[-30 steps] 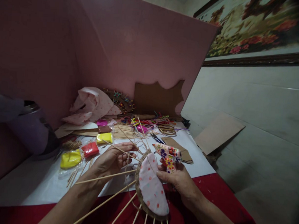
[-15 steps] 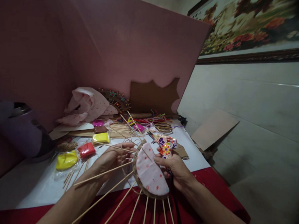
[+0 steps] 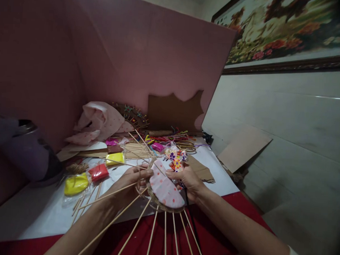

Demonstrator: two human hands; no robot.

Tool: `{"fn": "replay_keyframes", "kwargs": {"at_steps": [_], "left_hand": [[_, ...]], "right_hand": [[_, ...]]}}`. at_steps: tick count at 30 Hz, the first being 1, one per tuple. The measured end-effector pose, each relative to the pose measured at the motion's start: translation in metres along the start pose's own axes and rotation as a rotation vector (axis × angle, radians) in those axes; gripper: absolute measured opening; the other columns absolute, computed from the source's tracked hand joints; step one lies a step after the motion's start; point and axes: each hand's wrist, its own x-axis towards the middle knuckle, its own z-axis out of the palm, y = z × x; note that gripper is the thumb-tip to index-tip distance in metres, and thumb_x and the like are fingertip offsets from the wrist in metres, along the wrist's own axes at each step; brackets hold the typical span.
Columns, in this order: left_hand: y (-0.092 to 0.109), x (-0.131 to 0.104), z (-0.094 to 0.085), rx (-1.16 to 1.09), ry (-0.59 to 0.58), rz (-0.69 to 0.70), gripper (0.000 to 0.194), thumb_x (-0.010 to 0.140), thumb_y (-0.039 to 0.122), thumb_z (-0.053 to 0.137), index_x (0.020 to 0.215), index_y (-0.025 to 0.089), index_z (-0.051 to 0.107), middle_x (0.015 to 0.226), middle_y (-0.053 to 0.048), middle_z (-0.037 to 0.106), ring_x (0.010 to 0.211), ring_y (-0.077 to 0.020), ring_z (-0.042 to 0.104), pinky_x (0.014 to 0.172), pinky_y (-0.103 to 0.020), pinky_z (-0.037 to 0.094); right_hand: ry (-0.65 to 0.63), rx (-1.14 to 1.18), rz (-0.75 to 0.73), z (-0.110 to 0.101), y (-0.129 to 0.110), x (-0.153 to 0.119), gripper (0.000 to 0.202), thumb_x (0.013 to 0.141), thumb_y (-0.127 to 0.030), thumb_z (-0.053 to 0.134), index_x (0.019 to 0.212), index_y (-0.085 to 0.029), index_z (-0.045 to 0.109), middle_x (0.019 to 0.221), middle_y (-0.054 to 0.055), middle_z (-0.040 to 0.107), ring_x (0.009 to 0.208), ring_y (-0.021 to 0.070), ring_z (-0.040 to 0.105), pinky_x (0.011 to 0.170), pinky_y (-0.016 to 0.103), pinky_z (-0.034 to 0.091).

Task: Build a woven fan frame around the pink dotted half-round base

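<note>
A half-round piece covered in pink dotted cloth (image 3: 166,185) is held up between my hands, tilted, with a twine-wrapped curved rim and thin wooden sticks (image 3: 165,233) fanning out from it. My left hand (image 3: 137,178) pinches the rim at the upper left, thumb in front and fingers partly hidden behind. My right hand (image 3: 189,180) is closed round a flower-patterned glue gun (image 3: 177,160), whose nozzle points up and left behind the cloth piece. The right thumb presses the straight edge of the cloth. Loose twine (image 3: 140,171) hangs by the left fingers.
Yellow (image 3: 75,184) and red (image 3: 98,172) clay packs lie left, near a purple container (image 3: 29,152). Behind are dotted cloth (image 3: 99,121), wooden sticks (image 3: 138,152), coloured cords (image 3: 183,136) and scissors (image 3: 187,146). Cardboard (image 3: 199,168) lies right; a cut brown sheet (image 3: 174,112) leans on the pink panel.
The half-round piece and the glue gun have moved left and slightly up with my right hand. My left thumb has come onto the rim, where the fingers were looser before.
</note>
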Motion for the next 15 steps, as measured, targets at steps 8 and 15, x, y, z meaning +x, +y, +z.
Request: {"fn": "replay_keyframes", "kwargs": {"at_steps": [8, 15], "left_hand": [[-0.003, 0.004, 0.000, 0.049, 0.078, 0.004, 0.022, 0.061, 0.019, 0.075, 0.078, 0.011, 0.063, 0.067, -0.003, 0.063, 0.053, -0.0120, 0.057, 0.053, -0.026, 0.047], [-0.002, -0.001, 0.007, 0.076, 0.087, -0.004, 0.018, 0.058, 0.021, 0.074, 0.061, 0.010, 0.060, 0.049, 0.001, 0.052, 0.040, -0.0076, 0.045, 0.042, -0.022, 0.039]], "right_hand": [[0.022, -0.442, -0.465, 0.009, -0.007, -0.007, 0.021, 0.063, -0.030, 0.070, 0.074, -0.016, 0.059, 0.068, 0.000, 0.060, 0.060, 0.0133, 0.055, 0.057, 0.025, 0.045], [0.006, -0.714, -0.627, 0.012, -0.002, -0.004, 0.021, 0.071, -0.033, 0.064, 0.085, -0.020, 0.055, 0.069, 0.000, 0.063, 0.062, 0.0160, 0.058, 0.058, 0.026, 0.044]]}}
